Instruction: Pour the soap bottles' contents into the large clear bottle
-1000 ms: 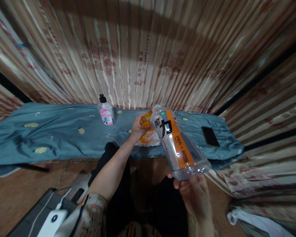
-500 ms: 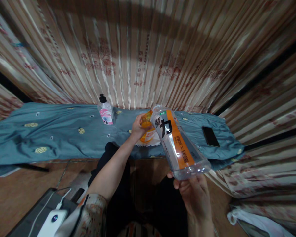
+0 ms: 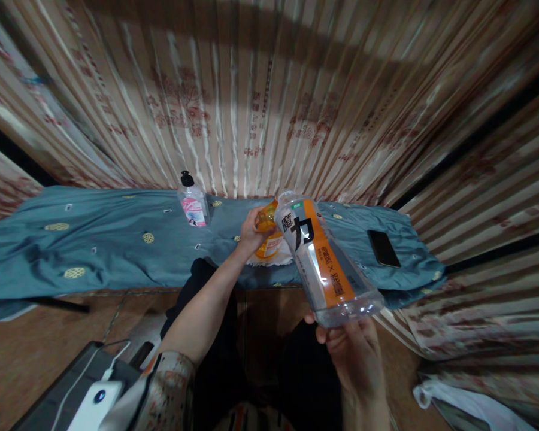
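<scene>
My right hand (image 3: 357, 353), low and right of centre, grips the base of a clear bottle (image 3: 326, 260) with an orange label, which tilts up and left so its neck ends just beside the orange bottle (image 3: 268, 230) at the middle of the frame. My left hand (image 3: 251, 230) is wrapped around that orange bottle, which stands on a white cloth (image 3: 285, 258) at the near edge of the counter (image 3: 94, 245) (draped in a blue-grey sheet with small yellow spots). Further left on the counter stands a pump bottle (image 3: 192, 202) with a pink label and a black top, well apart from my hands. A dark phone (image 3: 383, 248) lies flat toward the right end. Striped curtains (image 3: 273, 96) fill the upper frame.
</scene>
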The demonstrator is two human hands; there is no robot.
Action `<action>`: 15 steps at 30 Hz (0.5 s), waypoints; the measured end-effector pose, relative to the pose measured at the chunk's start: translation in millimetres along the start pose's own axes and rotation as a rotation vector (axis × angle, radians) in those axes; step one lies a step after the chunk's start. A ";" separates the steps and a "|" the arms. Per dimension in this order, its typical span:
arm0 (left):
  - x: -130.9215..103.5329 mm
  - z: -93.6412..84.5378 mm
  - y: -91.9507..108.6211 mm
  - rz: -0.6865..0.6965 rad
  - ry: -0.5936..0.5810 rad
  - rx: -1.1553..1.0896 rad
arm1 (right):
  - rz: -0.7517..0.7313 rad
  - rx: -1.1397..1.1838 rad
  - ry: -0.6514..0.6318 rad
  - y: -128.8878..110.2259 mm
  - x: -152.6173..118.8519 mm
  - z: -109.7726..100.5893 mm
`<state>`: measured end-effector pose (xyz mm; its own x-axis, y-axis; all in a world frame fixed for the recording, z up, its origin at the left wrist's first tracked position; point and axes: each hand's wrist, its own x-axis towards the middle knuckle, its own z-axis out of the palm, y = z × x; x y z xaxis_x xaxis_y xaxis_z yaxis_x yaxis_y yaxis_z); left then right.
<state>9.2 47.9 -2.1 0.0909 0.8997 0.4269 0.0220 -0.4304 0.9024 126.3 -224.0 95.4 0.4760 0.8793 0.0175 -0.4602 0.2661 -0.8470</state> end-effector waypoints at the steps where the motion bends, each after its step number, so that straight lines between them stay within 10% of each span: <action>1: -0.2 -0.3 0.9 -0.003 -0.006 -0.010 | 0.002 0.002 -0.004 -0.2 0.0 0.1; 15: -2.1 0.0 12.0 -0.054 -0.014 -0.141 | 0.007 0.027 -0.039 -0.9 1.6 1.0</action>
<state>9.3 40.8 7.8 0.1068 0.9200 0.3771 -0.1127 -0.3656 0.9239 126.7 -222.4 96.7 0.4430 0.8959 0.0329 -0.4839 0.2699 -0.8325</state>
